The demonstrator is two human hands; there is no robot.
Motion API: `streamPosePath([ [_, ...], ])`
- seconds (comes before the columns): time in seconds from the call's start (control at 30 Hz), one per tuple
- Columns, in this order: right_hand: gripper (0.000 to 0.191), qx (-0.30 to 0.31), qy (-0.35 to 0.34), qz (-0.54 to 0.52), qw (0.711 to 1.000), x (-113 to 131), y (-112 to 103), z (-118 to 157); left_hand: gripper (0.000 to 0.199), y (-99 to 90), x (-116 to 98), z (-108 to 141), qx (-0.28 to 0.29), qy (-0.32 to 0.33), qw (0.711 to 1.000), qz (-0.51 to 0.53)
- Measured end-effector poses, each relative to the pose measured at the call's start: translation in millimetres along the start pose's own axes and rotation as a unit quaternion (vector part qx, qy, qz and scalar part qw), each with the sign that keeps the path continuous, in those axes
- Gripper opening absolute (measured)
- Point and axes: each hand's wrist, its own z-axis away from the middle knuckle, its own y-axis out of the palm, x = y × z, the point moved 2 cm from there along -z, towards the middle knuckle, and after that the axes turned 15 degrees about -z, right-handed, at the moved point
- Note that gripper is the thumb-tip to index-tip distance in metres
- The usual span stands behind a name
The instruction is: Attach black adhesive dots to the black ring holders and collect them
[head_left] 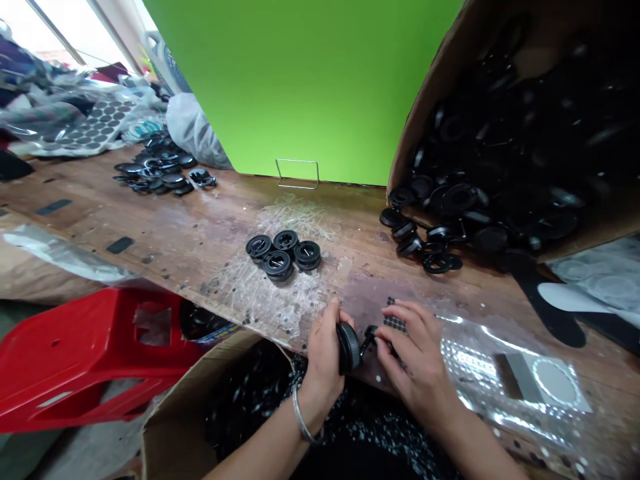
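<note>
My left hand [323,353] is closed around a round black part with a ribbed rim [350,348], held on edge above the front of the bench. Close to its right face, my right hand [417,360] pinches a small black piece [369,339] between thumb and forefinger; its exact kind is not clear. Whether the two pieces touch, I cannot tell. Partly behind the right fingers lies a sheet of small black dots [394,323]. Beyond my hands, several stacked black ring-shaped parts [278,262] sit together on the wooden bench.
A tipped carton [425,87] spills black parts [435,250] at right. A green panel [310,87] stands behind. More black discs [160,173] lie at back left. Clear plastic sheeting [480,373] covers the right front. Below are an open carton [175,413] and a red stool [95,353].
</note>
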Motion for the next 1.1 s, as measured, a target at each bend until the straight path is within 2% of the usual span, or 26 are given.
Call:
streamPosePath([
  [0.13, 0.046, 0.039, -0.019, 0.042, 0.998, 8.8, 9.0, 12.7, 0.041, -4.8, 2.3, -5.0, 0.013, -0.044, 0.995, 0.088],
  [0.23, 0.052, 0.053, -0.005, 0.055, 0.997, 12.3, 14.7, 17.2, 0.037, -9.5, 2.8, -8.6, 0.022, -0.054, 0.990, 0.129],
  [0.37, 0.041, 0.046, 0.068, -0.087, 0.993, 14.1, 16.4, 4.8, 0.037, -15.1, 0.8, -10.8, 0.094, -0.061, 0.972, 0.207],
  [0.47, 0.043, 0.035, 0.178, -0.215, 0.960, 11.8, 21.2, -15.8, 0.043, -20.5, -3.4, -12.6, 0.137, -0.063, 0.969, 0.194],
  [0.53, 0.037, 0.075, 0.225, -0.268, 0.934, 9.7, 27.3, -32.6, 0.045, -29.4, -8.0, -15.9, 0.125, -0.026, 0.982, 0.139],
  [0.57, 0.036, 0.102, 0.225, -0.271, 0.930, 9.0, 29.9, -41.6, 0.045, -36.7, -10.7, -18.2, 0.098, 0.011, 0.991, 0.092],
  [0.63, 0.038, 0.145, 0.185, -0.213, 0.948, 8.6, 33.6, -59.1, 0.044, -55.6, -16.8, -22.9, 0.022, 0.123, 0.991, -0.048],
  [0.67, 0.036, 0.162, 0.154, -0.154, 0.962, 9.0, 35.5, -66.9, 0.041, -65.1, -19.3, -24.5, -0.004, 0.190, 0.972, -0.135],
  [0.7, 0.034, 0.185, 0.119, -0.085, 0.972, 10.1, 38.4, -73.3, 0.036, -73.5, -20.6, -25.6, -0.014, 0.258, 0.940, -0.223],
  [0.73, 0.031, 0.211, 0.083, -0.017, 0.974, 12.0, 42.4, -78.2, 0.033, -79.9, -19.7, -26.3, -0.004, 0.315, 0.899, -0.304],
  [0.77, 0.028, 0.240, 0.048, 0.043, 0.969, 14.5, 47.7, -81.5, 0.039, -84.5, -16.7, -26.9, 0.020, 0.358, 0.855, -0.374],
  [0.83, 0.022, 0.290, -0.008, 0.121, 0.949, 20.9, 60.2, -83.9, 0.056, -88.9, -6.8, -28.4, 0.060, 0.404, 0.784, -0.467],
  [0.87, 0.020, 0.304, -0.024, 0.143, 0.942, 24.2, 66.2, -83.7, 0.058, -89.3, -1.4, -29.4, 0.063, 0.412, 0.764, -0.492],
  [0.93, 0.020, 0.303, -0.036, 0.167, 0.938, 29.5, 75.2, -82.3, 0.054, -87.6, 7.2, -31.6, 0.045, 0.415, 0.751, -0.513],
  [1.1, 0.034, 0.251, -0.035, 0.173, 0.952, 30.0, 79.7, -78.4, 0.048, -83.6, 12.2, -35.3, 0.010, 0.416, 0.761, -0.497],
])
